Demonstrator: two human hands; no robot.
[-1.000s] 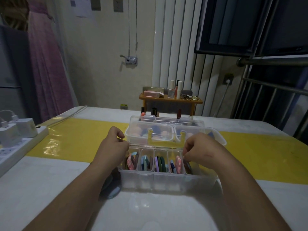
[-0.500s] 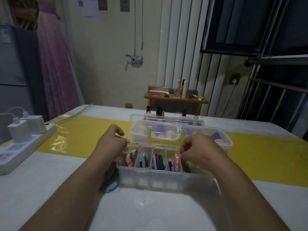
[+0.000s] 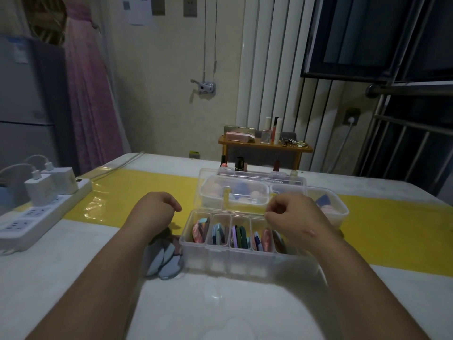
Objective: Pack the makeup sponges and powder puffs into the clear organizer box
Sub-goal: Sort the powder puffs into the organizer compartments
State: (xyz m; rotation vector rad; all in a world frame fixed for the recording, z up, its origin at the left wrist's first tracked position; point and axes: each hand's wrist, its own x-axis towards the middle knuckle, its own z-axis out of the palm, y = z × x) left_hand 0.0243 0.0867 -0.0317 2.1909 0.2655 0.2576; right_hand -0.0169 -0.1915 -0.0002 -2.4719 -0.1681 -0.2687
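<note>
The clear organizer box (image 3: 235, 256) sits mid-tabletop (image 3: 220, 310), with bare white surface on its near side between the forearms. More open room runs left toward the power strip (image 3: 41, 217). Powder puffs (image 3: 239, 235) stand on edge in its near compartments; loose grey-blue puffs (image 3: 163, 261) lie against its left wall. The left hand (image 3: 157, 212) hovers just left of the box, fingers curled in, holding nothing. The right hand (image 3: 291, 217) curls over the far right rim; whether it pinches anything is unclear.
</note>
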